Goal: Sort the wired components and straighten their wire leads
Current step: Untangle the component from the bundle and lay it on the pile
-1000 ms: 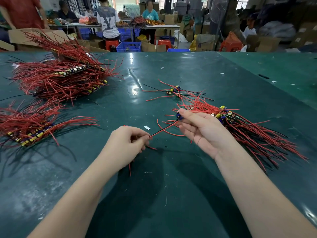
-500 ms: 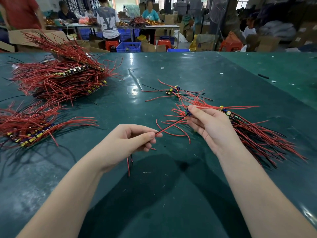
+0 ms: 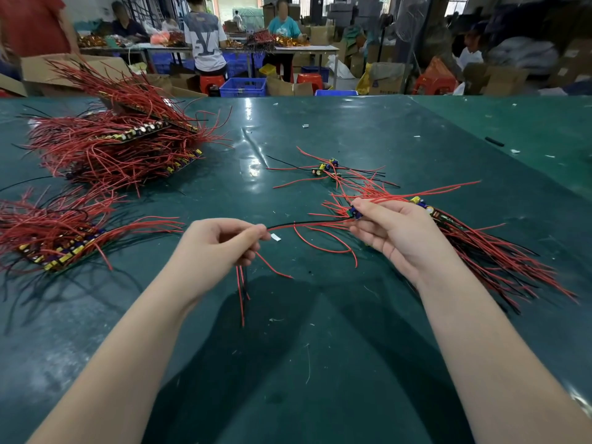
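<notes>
My right hand (image 3: 395, 235) pinches a small wired component (image 3: 355, 212) with a blue part, held just above the green table. From it a black lead and a red lead (image 3: 307, 223) stretch left to my left hand (image 3: 221, 248), which pinches them between thumb and fingers. Loose red wire ends (image 3: 242, 293) hang below the left hand. A loose bunch of components with red wires (image 3: 499, 251) lies under and right of my right hand. A few more components (image 3: 325, 168) lie beyond it.
Two big heaps of finished boards with red wires sit at the left: one far (image 3: 118, 145), one near (image 3: 57, 235). The green table (image 3: 304, 363) has small scraps on it. People work at tables and boxes in the background.
Both hands rose and moved apart. The left hand slid left along the leads, which now run nearly straight and level between the hands.
</notes>
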{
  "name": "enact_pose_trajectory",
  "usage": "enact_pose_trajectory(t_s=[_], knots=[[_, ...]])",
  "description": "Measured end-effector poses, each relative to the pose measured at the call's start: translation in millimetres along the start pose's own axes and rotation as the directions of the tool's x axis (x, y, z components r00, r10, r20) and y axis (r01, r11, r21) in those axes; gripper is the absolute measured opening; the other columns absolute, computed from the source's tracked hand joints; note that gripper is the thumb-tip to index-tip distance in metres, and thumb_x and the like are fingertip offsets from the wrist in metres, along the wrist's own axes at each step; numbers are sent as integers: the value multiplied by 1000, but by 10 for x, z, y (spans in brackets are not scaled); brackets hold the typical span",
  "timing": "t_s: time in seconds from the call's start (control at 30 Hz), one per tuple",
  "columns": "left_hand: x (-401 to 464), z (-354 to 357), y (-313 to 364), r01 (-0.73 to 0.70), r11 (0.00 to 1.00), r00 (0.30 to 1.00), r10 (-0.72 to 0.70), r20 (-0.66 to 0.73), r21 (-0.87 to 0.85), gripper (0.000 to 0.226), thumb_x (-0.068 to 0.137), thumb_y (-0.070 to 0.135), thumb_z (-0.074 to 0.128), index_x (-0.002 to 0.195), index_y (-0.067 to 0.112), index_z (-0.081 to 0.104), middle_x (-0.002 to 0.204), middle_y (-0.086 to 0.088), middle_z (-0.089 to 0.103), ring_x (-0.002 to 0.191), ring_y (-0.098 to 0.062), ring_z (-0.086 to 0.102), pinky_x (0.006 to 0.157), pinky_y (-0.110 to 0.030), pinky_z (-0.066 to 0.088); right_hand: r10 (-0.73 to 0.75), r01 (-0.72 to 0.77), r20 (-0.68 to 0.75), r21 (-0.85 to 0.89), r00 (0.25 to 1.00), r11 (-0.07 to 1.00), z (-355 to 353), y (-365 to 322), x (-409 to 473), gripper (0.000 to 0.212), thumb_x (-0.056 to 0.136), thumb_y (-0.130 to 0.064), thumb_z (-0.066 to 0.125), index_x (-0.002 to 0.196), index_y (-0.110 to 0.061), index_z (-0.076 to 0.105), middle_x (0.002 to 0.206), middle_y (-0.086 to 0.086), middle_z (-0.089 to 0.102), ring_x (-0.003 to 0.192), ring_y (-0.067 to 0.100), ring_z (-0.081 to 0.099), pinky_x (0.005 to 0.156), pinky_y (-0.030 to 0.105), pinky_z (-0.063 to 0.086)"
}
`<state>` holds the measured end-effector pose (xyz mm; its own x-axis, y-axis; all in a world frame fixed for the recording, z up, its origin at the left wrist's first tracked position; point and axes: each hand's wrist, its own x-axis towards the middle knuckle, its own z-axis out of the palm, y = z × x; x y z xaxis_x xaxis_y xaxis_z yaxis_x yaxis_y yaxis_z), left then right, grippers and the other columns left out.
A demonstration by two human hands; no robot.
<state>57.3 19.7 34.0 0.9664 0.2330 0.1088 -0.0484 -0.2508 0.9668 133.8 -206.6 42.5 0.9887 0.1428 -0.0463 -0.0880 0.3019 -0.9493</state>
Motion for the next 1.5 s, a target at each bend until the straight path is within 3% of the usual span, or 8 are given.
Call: enact_pose_trajectory(t_s=[0.07, 0.17, 0.3, 0.47, 0.67, 0.9, 1.3, 1.5], knots=[[21, -24, -9, 10, 998, 997, -14, -70, -57, 21, 88, 21, 68, 69, 17, 77, 61, 5, 64, 55, -3, 56, 56, -14, 50, 18, -17, 34, -26, 999, 1000, 5, 15, -7, 7, 85, -5, 68, 79, -1, 66, 63, 4, 70, 64, 17, 72, 58, 20, 55], [21, -31, -11, 18, 995, 999, -22, -40, -102, 23, 89, 19, 67, 68, 16, 76, 62, 3, 65, 56, -4, 58, 57, -15, 51, 27, -26, 40, -31, 999, 999, 8, 21, -7, 7, 85, -5, 68, 80, -1, 66, 63, 4, 70, 65, 18, 73, 58, 20, 55], [-19, -40, 21, -16, 999, 987, 7, 160, 49, 21, 87, 16, 67, 68, 16, 77, 62, 0, 67, 56, -6, 59, 56, -15, 50, 0, 0, -4, -10, 1000, 1000, -25, 7, 17, 7, 86, -5, 67, 80, -3, 68, 68, 6, 72, 63, 14, 71, 60, 21, 56], [-95, 12, 50, -17, 985, 897, -60, 438, 171, 15, 82, 18, 70, 68, 15, 76, 61, -2, 67, 55, -7, 59, 55, -17, 49, -20, 21, 23, -39, 1000, 999, -23, 27, 14, 8, 86, -4, 67, 79, -2, 68, 68, 3, 72, 61, 12, 69, 60, 20, 56], [-143, -21, 92, -5, 970, 789, -145, 597, 242, 15, 84, 15, 69, 71, 16, 76, 61, 0, 66, 55, -6, 59, 55, -16, 48, 9, 1, 98, -101, 995, 995, 28, 85, -13, 7, 85, -6, 69, 79, -3, 69, 71, 3, 72, 69, 19, 72, 60, 21, 56], [-60, 15, 41, 66, 998, 977, -69, 203, 24, 18, 92, 11, 61, 80, 6, 73, 66, -2, 67, 60, -7, 62, 60, -16, 52, 37, -33, -30, 109, 999, 993, -33, 26, 35, 9, 85, -8, 70, 81, -3, 63, 65, 5, 70, 61, 17, 70, 59, 23, 56], [25, 24, -27, 43, 987, 995, -56, -78, -157, 13, 91, 10, 63, 80, 8, 71, 62, 2, 68, 57, -6, 64, 58, -14, 52, -7, 10, -25, 132, 1000, 991, 1, 37, 24, 10, 86, -8, 69, 77, -4, 67, 70, 5, 72, 64, 18, 72, 59, 22, 56], [68, 24, -67, 68, 980, 982, -99, -159, -186, 16, 92, 11, 63, 79, 8, 71, 62, 2, 67, 55, -8, 62, 59, -15, 54, 75, -74, 2, 232, 997, 970, 53, -20, -4, 20, 98, -21, 53, 97, -7, 67, 75, 13, 73, 70, 25, 73, 56, 25, 57]])
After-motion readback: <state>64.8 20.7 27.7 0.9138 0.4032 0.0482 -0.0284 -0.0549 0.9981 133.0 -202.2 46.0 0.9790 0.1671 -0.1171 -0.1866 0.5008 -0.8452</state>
